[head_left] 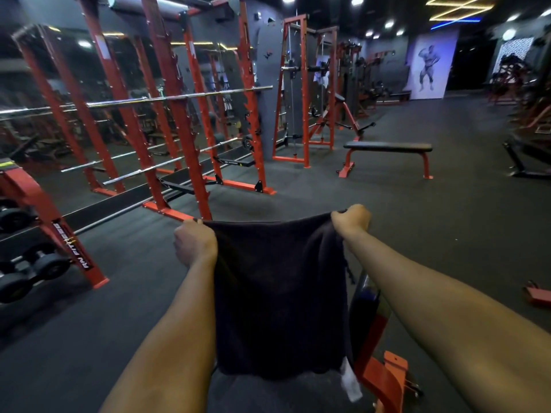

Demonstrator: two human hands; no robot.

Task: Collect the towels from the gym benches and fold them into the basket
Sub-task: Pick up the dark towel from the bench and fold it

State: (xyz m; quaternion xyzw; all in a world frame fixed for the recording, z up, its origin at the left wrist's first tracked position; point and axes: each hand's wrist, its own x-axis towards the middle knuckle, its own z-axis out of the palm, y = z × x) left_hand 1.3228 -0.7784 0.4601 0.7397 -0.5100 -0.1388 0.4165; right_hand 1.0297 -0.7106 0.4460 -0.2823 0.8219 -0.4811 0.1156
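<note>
Lots of open dark floor through the middle and right of the frame. Red racks line the left, with a flat bench sitting well apart at upper right. The towel is dark, nearly black, and hangs flat at lower centre with a white tag at its bottom right corner. Left hand and right hand each grip a top corner in a closed fist, stretching the top edge between them. Part of a red bench frame sits just behind the towel, lower right.
</note>
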